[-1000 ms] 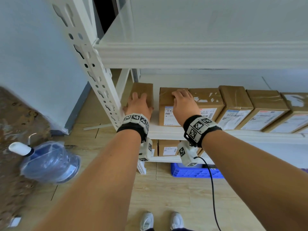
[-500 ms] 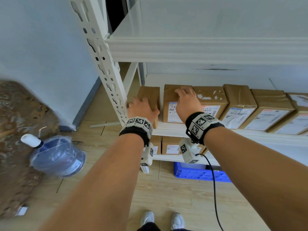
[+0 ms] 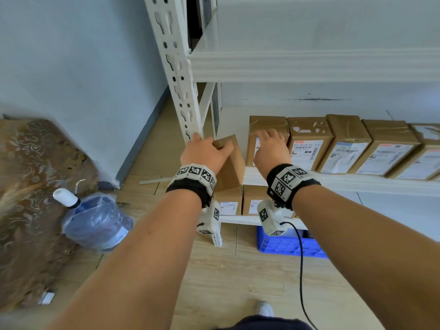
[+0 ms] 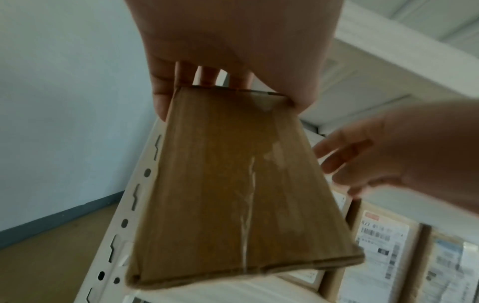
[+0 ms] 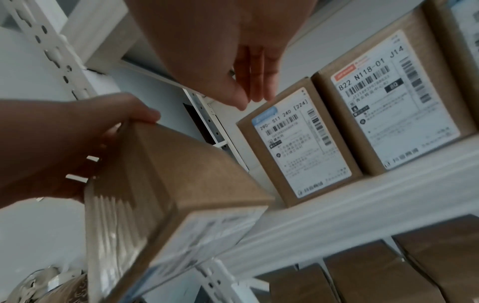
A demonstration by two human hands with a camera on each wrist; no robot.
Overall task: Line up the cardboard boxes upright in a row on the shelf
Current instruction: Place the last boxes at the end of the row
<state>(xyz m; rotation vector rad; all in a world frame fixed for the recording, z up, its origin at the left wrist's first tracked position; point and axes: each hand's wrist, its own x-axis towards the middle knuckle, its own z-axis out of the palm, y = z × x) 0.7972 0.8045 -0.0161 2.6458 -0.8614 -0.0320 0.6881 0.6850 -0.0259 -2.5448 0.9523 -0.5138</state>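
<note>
My left hand (image 3: 204,151) grips a plain brown cardboard box (image 3: 231,165) by its top end, beside the white shelf post (image 3: 176,75). The box hangs tilted in front of the shelf edge (image 3: 357,184). In the left wrist view its taped face (image 4: 233,194) fills the frame, with my fingers (image 4: 160,102) curled over one side and the thumb on the other. My right hand (image 3: 269,146) has straight fingers laid on the top front of the leftmost upright box (image 3: 266,122), whose label (image 5: 298,147) faces me. Several labelled boxes (image 3: 307,139) stand upright in a row to its right.
The upper shelf (image 3: 309,65) hangs low over the row. More boxes (image 3: 228,201) sit on the lower shelf, above a blue crate (image 3: 285,244) on the floor. A water bottle (image 3: 95,222) lies at the left. A black cable (image 3: 301,258) hangs from my right wrist.
My left hand has drawn the brown box off the shelf's left end toward me and tipped it. The right hand stays on the leftmost upright box.
</note>
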